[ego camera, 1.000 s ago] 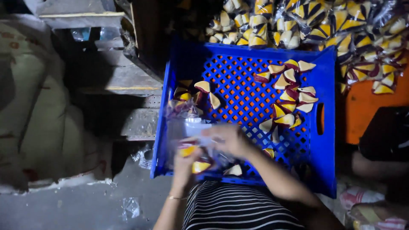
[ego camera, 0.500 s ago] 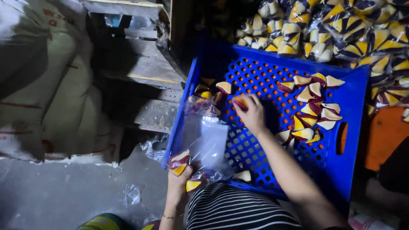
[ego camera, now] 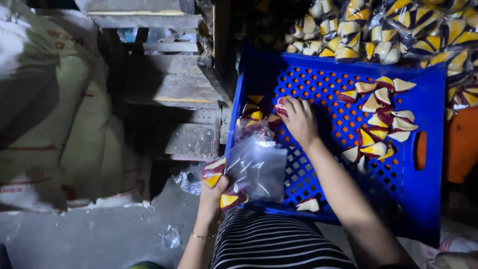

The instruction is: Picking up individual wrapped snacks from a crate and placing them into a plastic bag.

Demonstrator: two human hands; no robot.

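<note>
My left hand (ego camera: 213,195) grips a clear plastic bag (ego camera: 256,167) at the near left corner of a blue perforated crate (ego camera: 428,164); triangular red, yellow and cream snack pieces (ego camera: 215,172) show by its fingers. My right hand (ego camera: 298,118) reaches into the crate's far left part, fingers closed around a small red and white piece (ego camera: 281,105). A cluster of the same triangular pieces (ego camera: 379,122) lies at the crate's right side. One lone piece (ego camera: 308,204) rests near the front edge.
Filled clear bags of the snack pieces (ego camera: 378,30) are heaped behind the crate. Large white sacks (ego camera: 50,114) stand at the left. Worn wooden steps (ego camera: 174,94) sit between sacks and crate. An orange object (ego camera: 460,144) is at the right. Grey concrete floor (ego camera: 99,234) lies below.
My right hand has gone from the bag near my lap out to the crate's far left part and closed on a piece. The left hand keeps hold of the bag. The view shifted right.
</note>
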